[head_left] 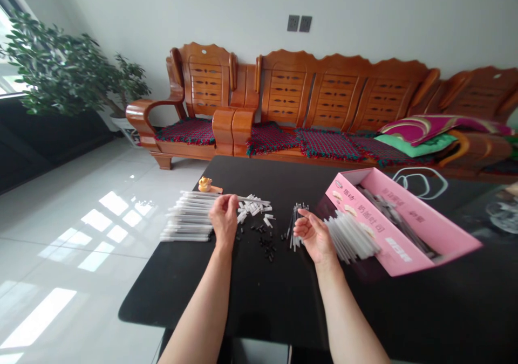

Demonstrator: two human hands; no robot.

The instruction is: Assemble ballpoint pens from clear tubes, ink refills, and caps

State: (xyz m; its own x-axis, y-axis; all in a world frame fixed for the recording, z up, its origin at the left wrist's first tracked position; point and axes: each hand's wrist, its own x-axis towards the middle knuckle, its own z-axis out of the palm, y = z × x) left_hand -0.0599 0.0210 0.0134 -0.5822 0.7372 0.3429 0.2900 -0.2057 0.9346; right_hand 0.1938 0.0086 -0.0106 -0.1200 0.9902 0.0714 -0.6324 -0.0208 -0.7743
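Far beyond both hands, a carved wooden sofa with woven red-and-green seat pads, and past the left hand a leafy potted plant beside a glossy tiled floor. Directly under both hands, a black table, its dark top running out past each hand.

Off past the right hand, a long pink cardboard box, set at a slant and loaded with slender dark rods. Just beside the right hand's outer edge, a fanned heap of translucent plastic tubes, lying between that hand and the box. Beside the left hand, on its outer side, a neat row of similar white tubes, laid side by side.

Between the two hands, a scatter of short white pieces and, nearer the left hand, small black plugs. Just past the right hand's fingertips, a narrow bunch of thin dark rods, tilted. Beyond the left hand, a small yellow figurine.

Left hand: fingers bunched narrow against a long white tube, any actual grip hidden. Right hand: palm up, fingers half curled, gap narrow, any hold on the bunch impossible to tell.
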